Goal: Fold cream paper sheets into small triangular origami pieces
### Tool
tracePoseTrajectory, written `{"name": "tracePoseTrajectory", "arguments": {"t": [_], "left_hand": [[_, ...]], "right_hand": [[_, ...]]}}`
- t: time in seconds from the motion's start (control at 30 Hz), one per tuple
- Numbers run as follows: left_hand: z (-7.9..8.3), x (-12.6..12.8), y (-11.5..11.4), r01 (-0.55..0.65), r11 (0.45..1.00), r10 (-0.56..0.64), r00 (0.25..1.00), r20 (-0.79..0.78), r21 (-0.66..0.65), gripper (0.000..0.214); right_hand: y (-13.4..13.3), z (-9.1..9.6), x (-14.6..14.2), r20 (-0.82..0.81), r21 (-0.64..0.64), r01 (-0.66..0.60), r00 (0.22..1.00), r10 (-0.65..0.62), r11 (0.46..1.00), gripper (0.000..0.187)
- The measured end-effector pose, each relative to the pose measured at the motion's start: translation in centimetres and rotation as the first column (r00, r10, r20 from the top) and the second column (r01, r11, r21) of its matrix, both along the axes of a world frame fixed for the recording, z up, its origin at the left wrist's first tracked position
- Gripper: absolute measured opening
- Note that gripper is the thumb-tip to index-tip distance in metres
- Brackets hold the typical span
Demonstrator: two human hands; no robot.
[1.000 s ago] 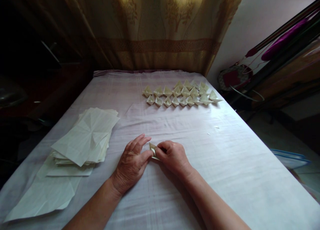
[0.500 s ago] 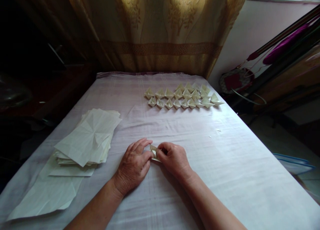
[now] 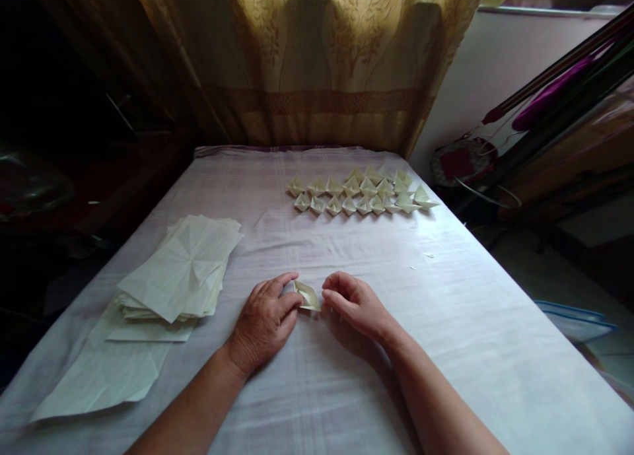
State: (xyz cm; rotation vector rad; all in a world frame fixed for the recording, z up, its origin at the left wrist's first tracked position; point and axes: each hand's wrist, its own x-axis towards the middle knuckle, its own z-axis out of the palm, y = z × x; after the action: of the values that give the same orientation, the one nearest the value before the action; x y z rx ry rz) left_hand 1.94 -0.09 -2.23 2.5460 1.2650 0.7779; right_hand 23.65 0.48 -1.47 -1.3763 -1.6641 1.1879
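A small cream folded paper piece (image 3: 307,294) lies on the white cloth between my hands. My left hand (image 3: 265,323) rests palm down, its thumb and fingertips pinching the piece's left end. My right hand (image 3: 354,304) sits just right of the piece, fingers curled together, its fingertips a little off the paper's right tip.
Several finished folded paper boats (image 3: 359,192) stand in two rows at the far middle of the cloth-covered table (image 3: 470,336). A stack of creased paper sheets (image 3: 176,273) lies at the left. A patterned curtain (image 3: 317,59) hangs behind. Clutter stands off the right edge.
My right hand has let go of the folded piece and drawn slightly to the right. The piece now lies flatter, held only by my left hand.
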Motion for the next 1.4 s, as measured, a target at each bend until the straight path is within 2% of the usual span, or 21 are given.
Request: {"name": "tracePoseTrajectory", "arguments": {"t": [0.1, 0.17, 0.3, 0.4, 0.57, 0.77, 0.93, 1.13, 1.3, 1.4], "left_hand": [[-0.2, 0.0, 0.0, -0.040, 0.999, 0.040, 0.999, -0.008, 0.029, 0.017], [-0.2, -0.1, 0.0, -0.066, 0.996, 0.066, 0.998, -0.007, 0.053, 0.016], [-0.1, 0.0, 0.0, -0.052, 0.995, 0.052, 0.999, 0.004, 0.084, 0.020], [0.2, 0.1, -0.1, -0.037, 0.997, 0.036, 0.999, 0.011, 0.068, 0.019], [0.4, 0.0, -0.2, -0.044, 0.998, 0.040, 0.996, 0.081, 0.048, 0.020], [0.5, -0.3, 0.1, -0.159, 0.986, 0.163, 0.980, 0.116, -0.040, 0.009], [0.6, -0.3, 0.2, -0.195, 0.979, 0.201, 0.974, 0.103, -0.065, 0.007], [0.4, -0.3, 0.2, -0.208, 0.976, 0.214, 0.972, 0.096, -0.071, 0.009], [0.3, -0.2, 0.2, -0.265, 0.955, 0.280, 0.953, 0.114, -0.130, 0.010], [0.3, -0.2, 0.2, -0.300, 0.940, 0.319, 0.942, 0.109, -0.163, 0.008]], "right_hand": [[-0.9, 0.3, 0.4, 0.028, 0.009, -0.110, 0.994, 0.110, 0.994, 0.015], [-1.3, 0.2, 0.2, 0.122, 0.088, -0.136, 0.985, 0.125, 0.987, 0.013], [-1.6, -0.5, -0.3, 0.316, 0.334, -0.124, 0.949, 0.013, 0.934, 0.006], [-1.5, -1.0, -0.4, 0.360, 0.434, -0.105, 0.930, -0.065, 0.895, 0.009], [-1.4, -1.0, -0.3, 0.377, 0.468, -0.097, 0.921, -0.099, 0.878, 0.016], [-1.4, -1.2, -0.3, 0.417, 0.485, -0.159, 0.906, -0.067, 0.860, 0.014], [-1.6, -1.2, -0.5, 0.429, 0.558, -0.188, 0.899, -0.087, 0.808, 0.014], [-1.7, -1.0, -0.7, 0.441, 0.589, -0.202, 0.892, -0.102, 0.782, 0.015], [-1.8, -0.5, -1.0, 0.494, 0.655, -0.272, 0.860, -0.126, 0.705, 0.020], [-1.9, -0.4, -1.1, 0.530, 0.660, -0.306, 0.837, -0.136, 0.686, 0.022]]}}
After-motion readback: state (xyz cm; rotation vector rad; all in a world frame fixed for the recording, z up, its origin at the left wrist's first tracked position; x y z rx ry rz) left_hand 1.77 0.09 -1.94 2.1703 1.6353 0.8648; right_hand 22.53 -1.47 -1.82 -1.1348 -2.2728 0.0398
